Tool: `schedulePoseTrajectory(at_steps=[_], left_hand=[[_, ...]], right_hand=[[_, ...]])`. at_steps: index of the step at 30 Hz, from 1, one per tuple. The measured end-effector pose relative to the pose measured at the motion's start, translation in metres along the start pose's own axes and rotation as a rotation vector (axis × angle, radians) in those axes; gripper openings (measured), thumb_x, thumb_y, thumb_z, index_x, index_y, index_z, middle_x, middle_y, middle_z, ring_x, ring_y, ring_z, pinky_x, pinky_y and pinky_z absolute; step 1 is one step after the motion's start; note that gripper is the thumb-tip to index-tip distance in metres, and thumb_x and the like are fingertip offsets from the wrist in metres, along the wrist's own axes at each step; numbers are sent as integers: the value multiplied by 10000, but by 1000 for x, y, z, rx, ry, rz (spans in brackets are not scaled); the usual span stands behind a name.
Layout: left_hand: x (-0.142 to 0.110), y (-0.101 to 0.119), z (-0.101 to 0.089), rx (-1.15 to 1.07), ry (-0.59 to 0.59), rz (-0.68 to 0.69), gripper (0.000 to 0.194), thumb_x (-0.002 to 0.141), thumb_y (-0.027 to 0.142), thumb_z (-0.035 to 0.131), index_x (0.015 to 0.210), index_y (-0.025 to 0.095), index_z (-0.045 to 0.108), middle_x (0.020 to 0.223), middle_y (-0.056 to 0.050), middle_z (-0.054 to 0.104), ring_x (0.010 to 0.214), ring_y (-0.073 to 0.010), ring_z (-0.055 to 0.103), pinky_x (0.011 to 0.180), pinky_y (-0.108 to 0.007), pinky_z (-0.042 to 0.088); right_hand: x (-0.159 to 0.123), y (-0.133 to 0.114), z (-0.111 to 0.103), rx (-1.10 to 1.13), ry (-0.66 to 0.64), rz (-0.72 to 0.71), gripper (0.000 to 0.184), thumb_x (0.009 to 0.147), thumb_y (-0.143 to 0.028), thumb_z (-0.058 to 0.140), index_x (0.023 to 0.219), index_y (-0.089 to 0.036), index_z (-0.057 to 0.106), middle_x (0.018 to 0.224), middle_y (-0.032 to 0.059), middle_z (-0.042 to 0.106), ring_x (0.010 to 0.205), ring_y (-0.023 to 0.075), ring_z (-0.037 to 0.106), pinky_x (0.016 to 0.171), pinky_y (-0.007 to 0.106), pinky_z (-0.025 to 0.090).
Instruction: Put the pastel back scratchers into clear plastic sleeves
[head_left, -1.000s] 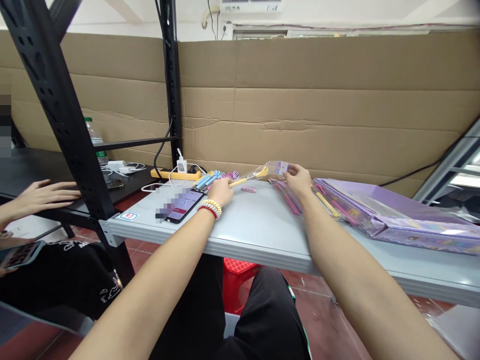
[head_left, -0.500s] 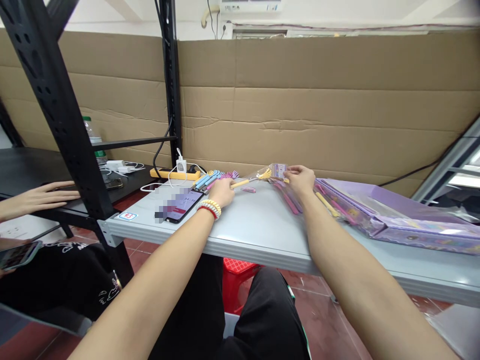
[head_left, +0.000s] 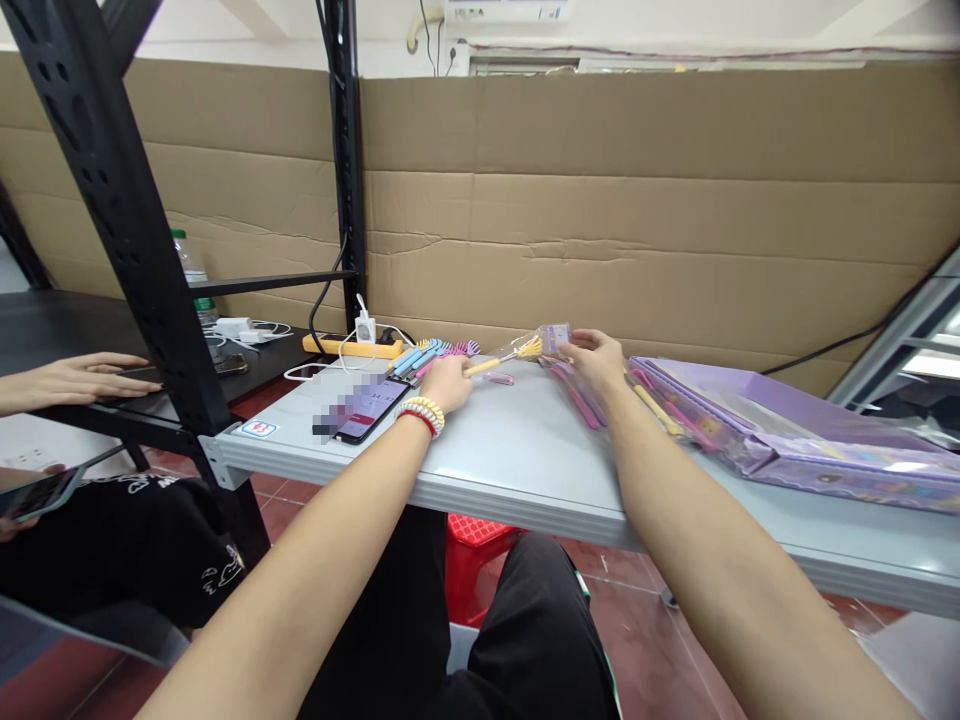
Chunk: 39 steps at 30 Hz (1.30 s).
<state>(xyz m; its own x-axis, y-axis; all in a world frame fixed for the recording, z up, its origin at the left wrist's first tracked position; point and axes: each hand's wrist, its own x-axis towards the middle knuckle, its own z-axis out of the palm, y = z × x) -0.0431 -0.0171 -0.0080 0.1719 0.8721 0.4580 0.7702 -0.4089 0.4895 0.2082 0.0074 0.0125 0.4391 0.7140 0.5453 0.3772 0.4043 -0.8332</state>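
My left hand [head_left: 448,385], with a beaded band at the wrist, is closed on the yellow handle of a back scratcher [head_left: 484,368]. Its yellow claw end points right, inside a clear plastic bag [head_left: 555,338] with a purple printed header. The fingers of my right hand [head_left: 595,357] pinch that header end. Beside my left hand lie blue back scratchers [head_left: 409,359] and pink ones [head_left: 459,350]. Under my right hand are more bagged pink and purple ones [head_left: 581,397]. A small pink piece [head_left: 499,378] rests on the table between my hands.
A phone [head_left: 371,410] lies left on the grey table [head_left: 517,450]. A yellow power strip [head_left: 352,347] with white cables stands behind it. An open purple box [head_left: 780,430] with bagged items fills the right. A black shelf post [head_left: 124,230] stands left, by another person's hand [head_left: 82,383].
My right hand and the bag's header have shifted slightly left. My left hand stays on the handle. The view has moved a little.
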Motion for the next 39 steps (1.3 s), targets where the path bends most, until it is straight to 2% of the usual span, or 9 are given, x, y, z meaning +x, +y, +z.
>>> schedulePoseTrajectory(at_steps=[5,12,21,25,28,31,34,37,39], left_hand=[[0,-1,0,-27,3,22,315,740,76,538,971,181,725,905,-75,715,885,-210,628,835,-290,463],[-4,4,-3,-87,-82,147,330,759,66,497,977,167,723,871,-56,711,826,-191,620,773,-274,463],[-2,1,0,-121,-61,130,335,751,76,519,1004,171,716,917,-47,713,847,-183,612,781,-266,460],[0,1,0,-187,-19,82,307,746,75,531,983,158,708,893,-52,704,846,-186,609,789,-279,463],[4,2,0,-420,31,-25,306,748,52,521,999,124,680,848,-61,689,777,-169,607,768,-289,475],[7,3,-1,-851,16,-168,261,762,58,527,989,113,643,778,-42,658,653,-119,582,695,-267,487],[6,6,-4,-1201,-42,-212,210,734,53,573,927,126,616,730,-13,627,605,-85,567,671,-249,491],[3,8,-7,-1324,-115,-201,208,672,42,616,862,127,613,691,-1,622,615,-86,575,686,-255,493],[1,8,-9,-1332,-156,-199,196,644,61,640,829,123,623,686,-6,628,618,-87,575,685,-256,484]], right_hand=[[4,4,2,43,31,5,310,590,-334,666,829,-137,652,780,58,666,728,182,613,647,313,516],[3,4,-3,-162,3,-18,199,585,-304,661,682,-130,656,614,0,592,605,132,514,611,281,442],[15,21,-6,-111,22,-49,316,563,-393,722,714,-120,670,605,-14,582,603,139,538,572,269,440],[13,13,-4,40,75,-33,555,484,-379,780,958,-119,657,849,49,664,719,166,599,607,282,488],[5,-1,2,122,67,15,804,439,-382,815,1161,-138,560,1053,107,638,794,182,618,578,273,502],[-10,-18,17,98,-116,23,716,517,-466,781,1125,-158,563,919,75,653,694,168,606,509,262,473],[-34,-32,41,29,-474,-54,567,586,-531,739,991,-155,613,706,34,633,609,160,583,482,253,438],[-58,-39,63,16,-730,-179,543,610,-495,746,1008,-146,627,688,20,638,593,140,568,530,253,451],[-68,-39,72,6,-758,-246,507,635,-456,735,1019,-140,637,697,13,642,586,130,560,550,252,455]])
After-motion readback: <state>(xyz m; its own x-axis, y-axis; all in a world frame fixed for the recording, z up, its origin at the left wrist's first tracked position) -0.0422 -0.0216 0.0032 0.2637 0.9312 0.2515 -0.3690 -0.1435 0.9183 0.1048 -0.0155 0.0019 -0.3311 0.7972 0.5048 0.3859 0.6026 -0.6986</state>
